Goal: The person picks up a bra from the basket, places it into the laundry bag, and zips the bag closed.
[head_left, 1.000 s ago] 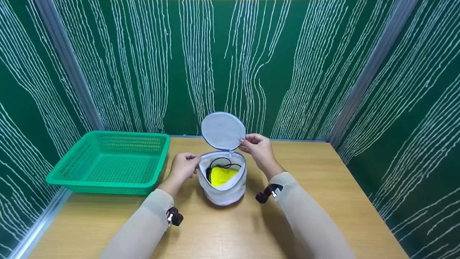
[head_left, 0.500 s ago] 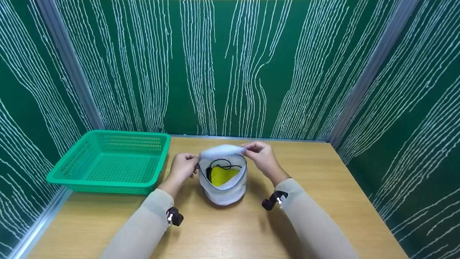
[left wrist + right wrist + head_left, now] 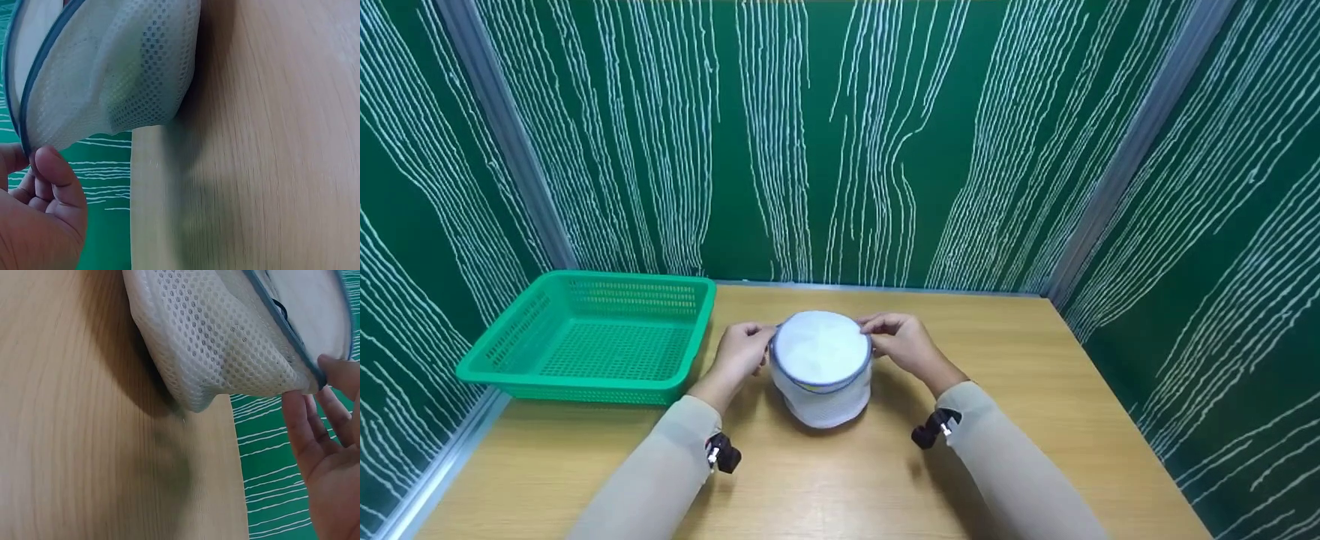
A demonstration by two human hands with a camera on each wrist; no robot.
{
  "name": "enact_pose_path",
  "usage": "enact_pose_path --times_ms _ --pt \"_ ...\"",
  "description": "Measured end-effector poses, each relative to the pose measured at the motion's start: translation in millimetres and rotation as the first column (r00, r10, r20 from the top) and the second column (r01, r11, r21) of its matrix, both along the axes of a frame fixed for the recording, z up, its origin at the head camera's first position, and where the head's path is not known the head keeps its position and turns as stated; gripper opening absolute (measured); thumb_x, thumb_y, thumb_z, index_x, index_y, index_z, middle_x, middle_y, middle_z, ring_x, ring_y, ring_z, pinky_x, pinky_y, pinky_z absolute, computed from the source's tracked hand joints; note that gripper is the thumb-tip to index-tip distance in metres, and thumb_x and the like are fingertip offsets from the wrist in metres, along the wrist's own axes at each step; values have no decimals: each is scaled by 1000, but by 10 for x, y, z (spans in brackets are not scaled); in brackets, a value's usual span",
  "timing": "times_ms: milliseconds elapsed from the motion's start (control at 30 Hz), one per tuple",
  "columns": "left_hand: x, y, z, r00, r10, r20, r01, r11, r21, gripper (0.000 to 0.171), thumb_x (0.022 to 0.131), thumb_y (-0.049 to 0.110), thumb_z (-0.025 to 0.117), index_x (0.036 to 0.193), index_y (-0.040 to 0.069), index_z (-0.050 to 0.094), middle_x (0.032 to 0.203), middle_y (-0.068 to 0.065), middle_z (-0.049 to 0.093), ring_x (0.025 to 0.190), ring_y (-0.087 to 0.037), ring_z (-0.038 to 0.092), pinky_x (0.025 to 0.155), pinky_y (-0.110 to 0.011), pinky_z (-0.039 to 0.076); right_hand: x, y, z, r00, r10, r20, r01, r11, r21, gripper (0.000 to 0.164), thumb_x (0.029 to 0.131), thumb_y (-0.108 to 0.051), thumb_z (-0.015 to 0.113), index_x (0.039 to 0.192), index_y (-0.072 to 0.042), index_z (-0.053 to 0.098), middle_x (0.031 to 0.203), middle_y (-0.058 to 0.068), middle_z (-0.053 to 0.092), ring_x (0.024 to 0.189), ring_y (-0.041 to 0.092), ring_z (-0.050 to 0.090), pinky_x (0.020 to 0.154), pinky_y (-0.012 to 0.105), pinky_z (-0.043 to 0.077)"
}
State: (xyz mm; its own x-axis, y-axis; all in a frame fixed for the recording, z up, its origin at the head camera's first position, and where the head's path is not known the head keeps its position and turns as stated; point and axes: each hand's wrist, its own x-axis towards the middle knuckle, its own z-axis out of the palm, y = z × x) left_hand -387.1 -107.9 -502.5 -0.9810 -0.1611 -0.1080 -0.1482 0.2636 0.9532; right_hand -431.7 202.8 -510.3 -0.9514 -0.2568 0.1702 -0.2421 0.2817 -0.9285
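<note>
The mesh bag (image 3: 826, 409) is standing on the tabletop (image 3: 825, 495), between the 2 hands and to the right of the green basket (image 3: 585, 381). The left hand (image 3: 741, 351) is pinching the bag's upper edge at its left side, thumb against finger. The right hand (image 3: 906, 341) is holding narrow too, its thumb pressing at the lid (image 3: 820, 349) edge while its fingers are sitting behind and under the rim. The lid is lying over the bag's mouth but not meeting it all round: a sliver of the yellow item (image 3: 812, 388) is showing along the front, and in the right wrist view a dark cord (image 3: 279, 308) is sitting in the gap behind the blue-grey edging (image 3: 281, 326).

That cord is looking like the likeliest trouble: being loose and springy, it could be poking out or getting caught between lid and rim. The soft wall is bulging and creasing, so the 2 edges could be ending up out of line if the hands are pulling unevenly. Pressing down too hard could be buckling the bag, since the mesh is seeming to offer little stiffness. With both grips being at the sides, nothing is steadying the front edge, where the gap could be widening. If the right thumb is slipping, the lid could be springing back up.
</note>
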Motion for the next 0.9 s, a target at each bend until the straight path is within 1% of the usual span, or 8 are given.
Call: enact_pose_path --times_ms 100,200,267,333,433,600,767,900 --pt "-22 44 39 999 -3 34 5 999 -54 37 115 41 61 127 10 78 105 -8 71 88 -21 65 71 -31 56 1 -11 -4 1000 -2 -8 3 999 46 18 101 8 76 103 -5 88 135 16 82 122 32 80 89 33 70" --pt "-72 111 115 998 -44 34 49 990 -134 48 116 45 59 144 9 72 140 -14 73 126 -30 70 102 -42 63 11 -34 8 999 -13 -36 17 994 112 21 101 6 75 103 -9 90 134 11 84 132 34 77 105 42 67" --pt "-120 165 173 996 -90 22 93 976 -195 52 116 44 58 153 8 68 156 -16 68 146 -34 64 121 -49 56 18 -50 22 998 -15 -58 24 988 151 21 101 4 75 103 -11 90 133 9 84 137 36 74 117 50 60" --pt "-160 221 229 990 -140 13 139 957 -257 54 118 44 55 157 7 65 163 -17 65 156 -36 57 132 -52 46 22 -65 36 997 -18 -71 31 984 178 22 100 4 73 102 -11 90 133 9 84 140 37 73 124 55 54" --pt "-203 300 285 977 -212 10 205 932 -299 52 120 39 52 157 5 65 162 -17 65 156 -36 57 133 -54 44 17 -86 46 996 -4 -90 21 981 190 22 101 6 72 101 -8 90 133 11 84 139 38 73 126 59 51" --pt "-256 401 312 957 -288 21 278 901 -334 40 122 26 51 143 1 74 146 -18 74 140 -34 68 124 -53 54 5 -125 53 994 14 -107 6 983 184 23 103 7 70 101 -5 90 131 14 84 134 37 76 113 49 63" --pt "-282 433 304 960 -278 32 272 901 -337 33 120 22 56 135 3 78 137 -16 77 131 -31 71 118 -51 58 -11 -169 71 997 1 -73 10 989 150 23 105 6 67 107 -3 88 126 16 85 117 29 80 92 32 68" --pt "-286 432 302 964 -265 6 252 909 -332 30 119 20 58 132 3 79 137 -17 77 132 -33 71 118 -51 59 -56 -233 112 1000 -17 -10 18 994 104 25 111 0 63 125 -2 84 127 17 83 111 23 78 92 29 65"
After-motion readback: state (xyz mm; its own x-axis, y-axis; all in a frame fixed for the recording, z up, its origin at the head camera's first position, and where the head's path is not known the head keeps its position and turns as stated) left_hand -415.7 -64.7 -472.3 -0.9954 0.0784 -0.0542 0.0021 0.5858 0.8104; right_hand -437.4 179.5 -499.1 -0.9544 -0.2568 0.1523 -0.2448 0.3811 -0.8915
